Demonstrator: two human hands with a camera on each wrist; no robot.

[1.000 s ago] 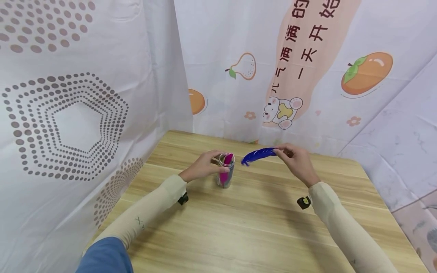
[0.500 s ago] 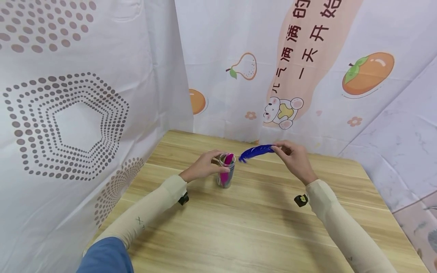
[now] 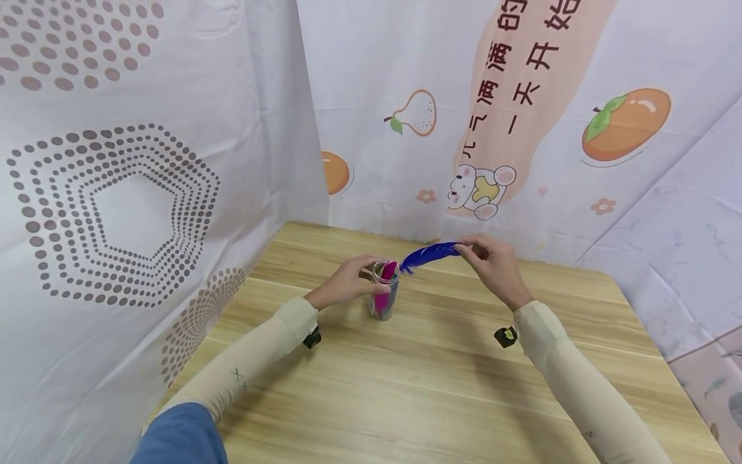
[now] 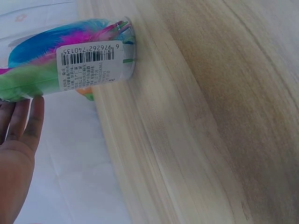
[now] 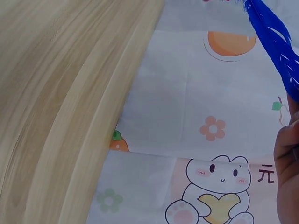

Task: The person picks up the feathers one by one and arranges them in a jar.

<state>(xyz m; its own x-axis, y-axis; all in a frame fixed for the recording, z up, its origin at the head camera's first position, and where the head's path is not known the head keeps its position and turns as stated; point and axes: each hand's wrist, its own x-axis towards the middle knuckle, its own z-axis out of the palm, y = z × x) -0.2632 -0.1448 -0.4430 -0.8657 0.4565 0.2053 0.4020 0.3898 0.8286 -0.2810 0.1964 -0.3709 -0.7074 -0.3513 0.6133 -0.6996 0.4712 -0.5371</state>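
A clear plastic jar (image 3: 391, 301) without a lid stands upright on the wooden table. My left hand (image 3: 346, 282) holds it near the rim, thumb in front and fingers behind. Pink, blue and green feathers (image 4: 35, 81) show through its wall in the left wrist view, beside a white barcode label (image 4: 88, 63). To the right of the jar, my right hand (image 3: 497, 265) pinches one end of a dark blue feather (image 3: 431, 253) above the table. That feather's frayed end points left and overlaps the jar's rim in the head view.
The wooden table (image 3: 406, 386) meets a white printed curtain (image 3: 371, 129) along its back edge. Another dotted curtain (image 3: 243, 161) hangs at the left side. Dark wrist cameras (image 3: 506, 336) sit under both wrists.
My right hand has moved left and slightly up, bringing the blue feather's frayed end to the jar's rim. The left hand and the jar have stayed in place.
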